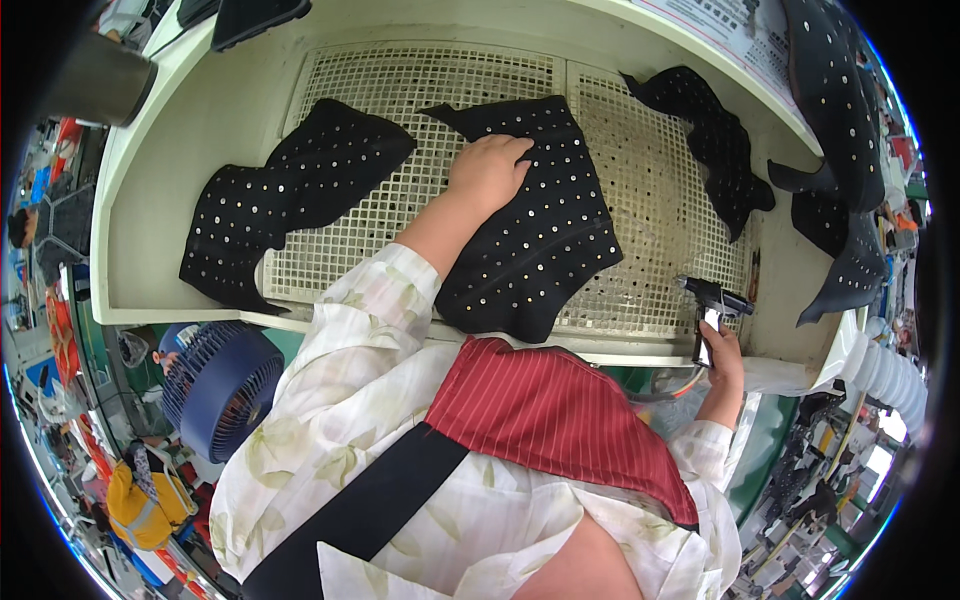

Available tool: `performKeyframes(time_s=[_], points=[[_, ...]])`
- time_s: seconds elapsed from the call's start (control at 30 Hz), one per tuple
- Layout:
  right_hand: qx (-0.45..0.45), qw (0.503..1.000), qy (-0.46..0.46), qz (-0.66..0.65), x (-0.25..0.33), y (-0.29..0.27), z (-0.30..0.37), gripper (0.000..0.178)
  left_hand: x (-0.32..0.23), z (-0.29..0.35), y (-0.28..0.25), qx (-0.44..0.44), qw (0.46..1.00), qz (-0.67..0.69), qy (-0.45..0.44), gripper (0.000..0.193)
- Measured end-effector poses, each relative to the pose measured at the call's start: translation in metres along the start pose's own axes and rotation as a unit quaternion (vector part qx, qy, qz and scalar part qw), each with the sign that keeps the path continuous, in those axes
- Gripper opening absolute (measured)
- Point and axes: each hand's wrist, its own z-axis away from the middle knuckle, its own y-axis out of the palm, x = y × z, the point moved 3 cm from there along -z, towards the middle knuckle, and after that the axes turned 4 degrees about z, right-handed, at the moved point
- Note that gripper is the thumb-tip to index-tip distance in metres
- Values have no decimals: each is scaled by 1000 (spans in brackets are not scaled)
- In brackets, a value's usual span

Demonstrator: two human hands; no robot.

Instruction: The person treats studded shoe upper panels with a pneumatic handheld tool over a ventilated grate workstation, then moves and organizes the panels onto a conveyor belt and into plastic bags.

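Observation:
My left hand [489,172] lies on a black fabric piece [545,225] covered with small shiny studs, its fingers apart near the piece's upper part. That piece rests on a pale plastic grid [640,190] in front of me. On the right, my right hand [722,352] is closed round the handle of a spray gun [712,305], held low over the front right of the grid, apart from the fabric. To the left lies another studded black piece [310,175]. A third piece [712,140], crumpled, sits at the far right of the grid.
A cream-coloured booth wall [150,230] surrounds the grid. More studded black pieces [840,150] hang over its right edge. A blue fan [222,388] stands at the left, below the booth's front edge. A white ribbed hose [888,375] runs at the right.

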Motion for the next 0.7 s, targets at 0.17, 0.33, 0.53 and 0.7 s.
performKeyframes(time_s=[0.17,0.33,0.53,0.7], points=[[35,985,-58,-161,26,25,17,29,15,9,7,-55,998,35,10,31],[128,967,-179,-125,126,78,73,38,15,13,9,-90,995,23,31,30],[148,940,-290,102,221,184,91,26,18,15,11,-104,993,20,49,30],[118,848,-459,238,262,255,83,32,17,16,13,-116,992,19,49,28]])
